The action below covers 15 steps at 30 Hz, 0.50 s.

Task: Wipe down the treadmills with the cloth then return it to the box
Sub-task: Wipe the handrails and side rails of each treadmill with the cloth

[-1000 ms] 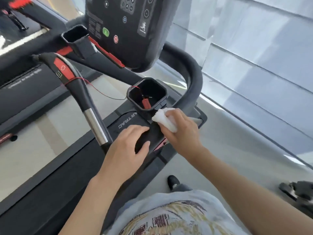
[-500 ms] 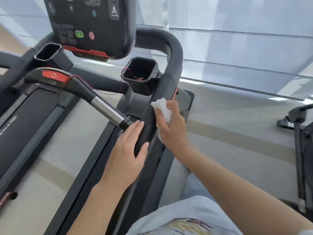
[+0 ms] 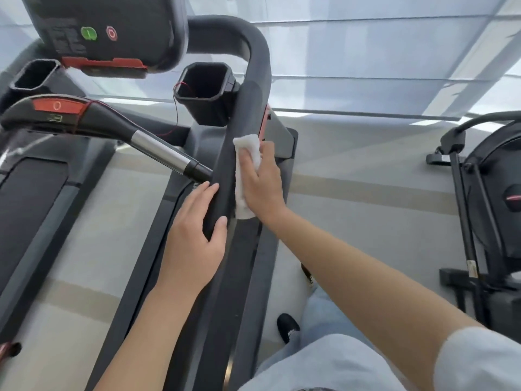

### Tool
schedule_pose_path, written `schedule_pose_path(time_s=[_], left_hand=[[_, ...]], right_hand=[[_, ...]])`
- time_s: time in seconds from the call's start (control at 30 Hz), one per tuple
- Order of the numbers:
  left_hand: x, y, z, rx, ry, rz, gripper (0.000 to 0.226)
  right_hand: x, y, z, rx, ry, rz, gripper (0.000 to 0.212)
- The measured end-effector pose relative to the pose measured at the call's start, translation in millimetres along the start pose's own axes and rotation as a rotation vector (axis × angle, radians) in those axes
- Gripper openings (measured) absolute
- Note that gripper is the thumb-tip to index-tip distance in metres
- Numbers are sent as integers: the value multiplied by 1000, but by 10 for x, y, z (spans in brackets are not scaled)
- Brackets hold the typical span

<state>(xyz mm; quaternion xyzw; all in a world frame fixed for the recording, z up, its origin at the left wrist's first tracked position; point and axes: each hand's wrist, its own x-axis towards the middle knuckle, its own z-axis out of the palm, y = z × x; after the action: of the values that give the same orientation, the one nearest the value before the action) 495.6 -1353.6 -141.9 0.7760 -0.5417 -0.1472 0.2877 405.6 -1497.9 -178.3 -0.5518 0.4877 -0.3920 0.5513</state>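
treadmill [image 3: 248,80] handrail fills the view | left hand [image 3: 194,235] grip wraps the rail end, steadying | right hand [image 3: 260,182] presses flat, fingers straight, pinning the cloth [image 3: 248,153] against the rail's side | cloth looks soft, light, limp; best bunched in the palm

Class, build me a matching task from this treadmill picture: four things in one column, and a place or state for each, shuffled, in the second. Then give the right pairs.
Things
1. white cloth
2. left hand
3. round green button
4. black square cup holder

Places or states
A. on the dark console, beside a red button
B. pressed by the right hand against the black padded handrail
C. open-topped, left of the handrail, thin red cord at its rim
D. grips the handrail's lower end

Pairs: 1-B, 2-D, 3-A, 4-C
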Motion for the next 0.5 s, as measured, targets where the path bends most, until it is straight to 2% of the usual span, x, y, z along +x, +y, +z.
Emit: schedule_pose_path(time_s=[0.13, 0.23, 0.4, 0.5], left_hand=[[11, -13, 19, 4, 30, 23, 57], [16, -17, 20, 4, 32, 27, 57], [16, -14, 14, 23, 13, 15, 60], [16, 10, 1, 22, 7, -7, 60]], right_hand=[[441, -104, 11, 7, 81, 83, 27], [242, -112, 34, 14, 89, 77, 25], [-636, 95, 88, 71, -23, 44, 19], [-783, 141, 59, 90, -92, 38, 19]])
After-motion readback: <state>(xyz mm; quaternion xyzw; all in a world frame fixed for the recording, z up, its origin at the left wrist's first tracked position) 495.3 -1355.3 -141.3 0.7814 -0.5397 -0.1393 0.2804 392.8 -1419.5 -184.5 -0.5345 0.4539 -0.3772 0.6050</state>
